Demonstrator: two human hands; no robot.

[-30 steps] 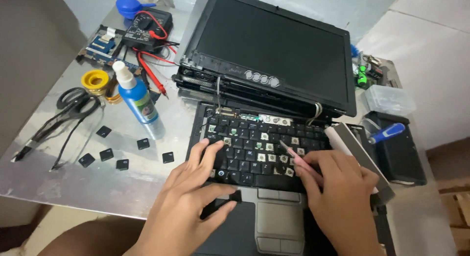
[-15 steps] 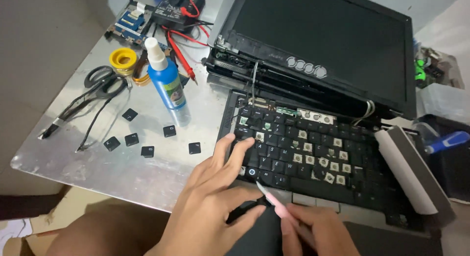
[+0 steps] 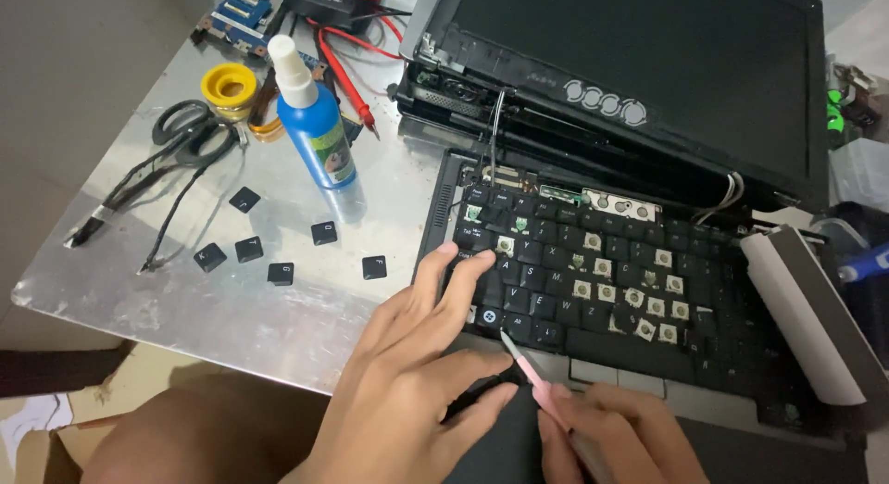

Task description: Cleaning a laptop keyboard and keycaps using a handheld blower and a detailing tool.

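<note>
An open black laptop [image 3: 648,104] lies on a metal table [image 3: 278,317], its keyboard [image 3: 611,280] stripped of several keycaps. My left hand [image 3: 417,373] rests flat on the keyboard's lower left corner, fingertips on the keys and thumb along the front edge. My right hand [image 3: 611,438] grips a thin pink pry tool [image 3: 532,377] whose tip touches a key in the bottom row, beside my left thumb.
Several loose black keycaps [image 3: 278,252] lie on the table left of the laptop. Behind them stand a blue spray bottle [image 3: 315,123], a yellow solder reel [image 3: 228,84], scissors [image 3: 185,132], red probe leads [image 3: 343,67] and a circuit board [image 3: 243,12]. A white strip [image 3: 801,308] lies at the laptop's right edge.
The view has shifted left and closer. My right hand has moved the pink tool from the keyboard's middle down to the bottom-left keys, and my left hand stays on the left keys.
</note>
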